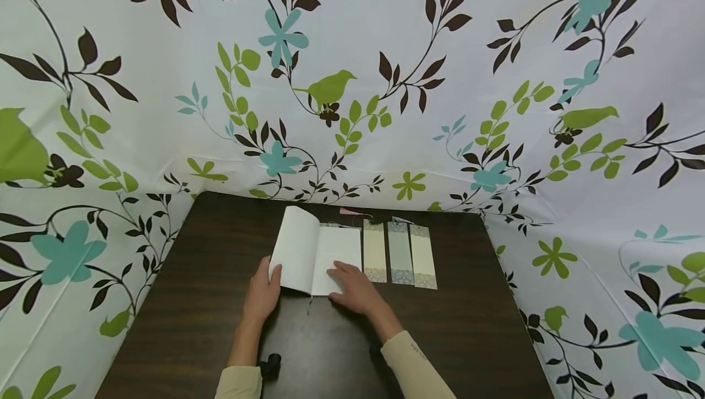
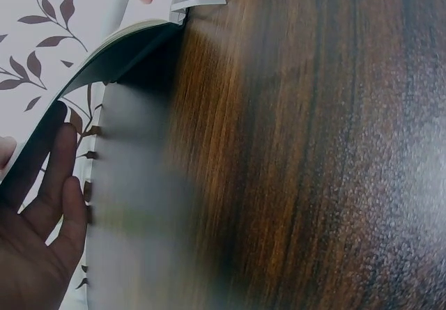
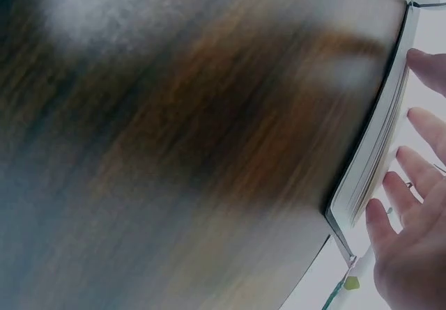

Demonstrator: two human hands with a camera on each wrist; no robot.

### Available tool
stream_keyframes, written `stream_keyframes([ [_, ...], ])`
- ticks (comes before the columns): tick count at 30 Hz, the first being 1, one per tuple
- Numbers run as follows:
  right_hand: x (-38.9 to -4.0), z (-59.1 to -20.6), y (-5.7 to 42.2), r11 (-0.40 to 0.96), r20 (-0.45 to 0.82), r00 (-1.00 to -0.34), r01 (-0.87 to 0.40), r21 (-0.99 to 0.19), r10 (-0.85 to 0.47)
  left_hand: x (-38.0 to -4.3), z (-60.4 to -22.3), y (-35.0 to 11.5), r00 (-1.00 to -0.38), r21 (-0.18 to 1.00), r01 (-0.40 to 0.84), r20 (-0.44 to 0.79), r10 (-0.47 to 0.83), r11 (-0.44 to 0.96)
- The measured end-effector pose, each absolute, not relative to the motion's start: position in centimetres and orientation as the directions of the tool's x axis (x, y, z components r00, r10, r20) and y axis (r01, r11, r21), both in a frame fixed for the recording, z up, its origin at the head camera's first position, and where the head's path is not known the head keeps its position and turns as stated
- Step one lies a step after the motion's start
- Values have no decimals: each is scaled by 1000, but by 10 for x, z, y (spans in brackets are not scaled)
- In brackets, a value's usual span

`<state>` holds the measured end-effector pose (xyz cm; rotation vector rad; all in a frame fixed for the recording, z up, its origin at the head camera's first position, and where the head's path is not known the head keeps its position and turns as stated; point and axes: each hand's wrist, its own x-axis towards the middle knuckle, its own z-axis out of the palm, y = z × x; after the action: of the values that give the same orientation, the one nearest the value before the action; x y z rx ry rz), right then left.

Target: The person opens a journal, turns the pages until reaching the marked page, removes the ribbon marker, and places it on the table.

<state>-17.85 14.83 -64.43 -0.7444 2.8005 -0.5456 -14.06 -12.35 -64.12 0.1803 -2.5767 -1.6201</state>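
An open notebook (image 1: pixel 297 249) with blank white pages and a dark cover lies on the dark wooden table. Its left side is raised and bowed. My left hand (image 1: pixel 261 292) grips that side at the outer edge, thumb on the page; in the left wrist view its fingers (image 2: pixel 64 150) are behind the cover. My right hand (image 1: pixel 357 289) rests on the right-hand page near its lower edge, fingers extended and spread over the paper in the right wrist view. A thin ribbon marker (image 2: pixel 202 3) sticks out from the bottom of the spine.
Right of the notebook lie three patterned strips like bookmarks: a cream one (image 1: pixel 375 252), a grey-blue one (image 1: pixel 400 253) and another cream one (image 1: pixel 423 258). A pink tassel (image 1: pixel 351 212) lies behind them. Patterned cloth (image 1: pixel 363 160) hangs around the table's back and sides.
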Motion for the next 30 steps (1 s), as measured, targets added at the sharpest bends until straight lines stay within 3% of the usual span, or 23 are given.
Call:
stream_keyframes([
  [20, -182, -643, 153, 765, -94, -826, -465, -445, -556, -140, -640, -123, -988, 896, -56, 14, -155, 441],
  [23, -182, -642, 155, 757, -43, -801, -544, -362, -597, -141, -639, -124, -988, 894, -60, 9, -151, 445],
  [27, -182, -646, 157, 736, 40, -748, -661, -146, -663, -141, -639, -124, -989, 890, -65, 3, -148, 452],
  [30, -181, -647, 158, 715, 83, -716, -697, -47, -693, -141, -637, -124, -989, 887, -66, 2, -147, 458],
])
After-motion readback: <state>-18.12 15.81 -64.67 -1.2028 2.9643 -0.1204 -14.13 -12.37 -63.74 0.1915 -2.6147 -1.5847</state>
